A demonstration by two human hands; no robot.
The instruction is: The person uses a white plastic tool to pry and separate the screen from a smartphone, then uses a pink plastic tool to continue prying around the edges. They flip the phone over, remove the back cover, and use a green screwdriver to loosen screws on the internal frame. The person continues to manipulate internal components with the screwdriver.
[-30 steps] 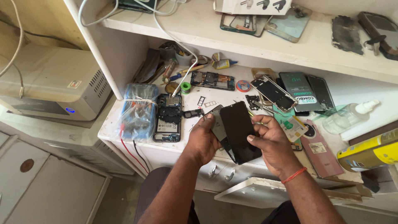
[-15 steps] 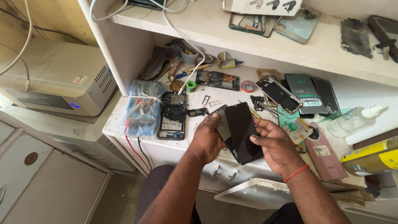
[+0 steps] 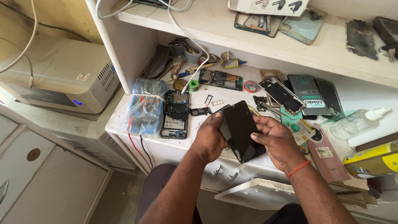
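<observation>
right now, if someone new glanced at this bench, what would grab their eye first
First, the black phone screen at the centre, held tilted above the bench edge between the left hand and the right hand. Next, the opened phone lying with its insides showing on the white bench to the left, beside a blue plastic-wrapped bundle. More phone parts and back covers litter the bench behind the hands and the shelf above.

Black phone screen (image 3: 240,129) held over the bench edge between left hand (image 3: 209,137) and right hand (image 3: 275,141). Dark rectangular package (image 3: 306,93) lies behind; yellow box (image 3: 373,159) at far right. Small label (image 3: 83,76) on the grey unit (image 3: 58,76), left.
</observation>
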